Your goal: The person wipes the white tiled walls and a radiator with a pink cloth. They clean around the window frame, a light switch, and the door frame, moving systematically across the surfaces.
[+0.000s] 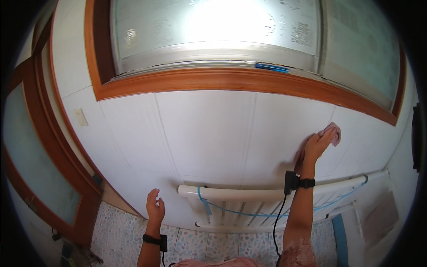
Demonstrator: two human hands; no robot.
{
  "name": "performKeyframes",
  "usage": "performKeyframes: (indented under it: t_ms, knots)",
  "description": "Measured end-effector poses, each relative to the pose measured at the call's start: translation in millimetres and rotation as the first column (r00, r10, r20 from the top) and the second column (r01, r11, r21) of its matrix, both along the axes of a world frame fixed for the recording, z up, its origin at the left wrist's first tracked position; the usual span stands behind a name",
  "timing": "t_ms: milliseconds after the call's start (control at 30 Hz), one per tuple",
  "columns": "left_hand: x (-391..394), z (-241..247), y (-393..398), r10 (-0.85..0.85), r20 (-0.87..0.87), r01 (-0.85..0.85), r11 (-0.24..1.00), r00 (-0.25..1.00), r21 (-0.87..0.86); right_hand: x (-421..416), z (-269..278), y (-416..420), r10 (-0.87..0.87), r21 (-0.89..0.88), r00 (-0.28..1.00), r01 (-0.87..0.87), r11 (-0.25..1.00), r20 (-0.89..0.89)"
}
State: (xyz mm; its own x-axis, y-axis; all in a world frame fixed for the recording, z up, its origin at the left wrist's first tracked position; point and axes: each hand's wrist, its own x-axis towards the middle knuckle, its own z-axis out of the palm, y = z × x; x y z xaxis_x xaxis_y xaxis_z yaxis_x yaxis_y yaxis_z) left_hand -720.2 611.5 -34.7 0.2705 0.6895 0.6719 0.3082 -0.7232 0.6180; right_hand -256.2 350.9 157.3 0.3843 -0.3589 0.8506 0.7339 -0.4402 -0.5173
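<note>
My right hand (319,145) is pressed on a pink cloth (334,134) against the white tiled wall (206,133), below the right part of a wood-framed window. Part of the cloth hangs down behind my wrist. My left hand (155,206) is raised at the lower left with its fingers slightly bent and apart, and nothing in it. It is left of the white radiator (240,193). Each wrist wears a black band with a small black device and a cable.
A light blue cord (247,213) is tied along the radiator. Above, a blue object (272,68) lies on the window track over the brown wooden frame (200,80). A wood-and-glass door (43,140) stands at left, near a wall switch (81,117). Patterned floor tiles (222,245) lie below.
</note>
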Motion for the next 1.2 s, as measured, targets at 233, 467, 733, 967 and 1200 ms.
performKeyframes:
  t_ms: [233,467,733,967,1200]
  knots:
    - [5,-1,16,-0.063,0.031,0.062,0.998,0.998,0.01,-124,7,110,0.137,-0.455,0.968,-0.027,0.89,0.21]
    - [-33,-6,60,-0.132,-0.014,0.132,0.991,0.991,-0.005,-259,41,262,0.656,-0.605,0.723,-0.427,0.672,0.217]
    - [-135,-23,140,-0.079,-0.039,0.074,0.991,0.996,-0.112,-310,22,312,0.62,-0.63,0.773,-0.417,0.655,0.134]
    - [-177,-49,191,-0.019,-0.023,0.015,0.99,1.0,-0.14,-222,-43,240,0.131,0.254,0.985,-0.099,0.962,-0.109]
    - [-131,-28,188,-0.174,0.033,0.178,0.968,0.984,-0.179,-363,-133,375,0.276,-0.57,0.957,-0.277,0.774,-0.09]
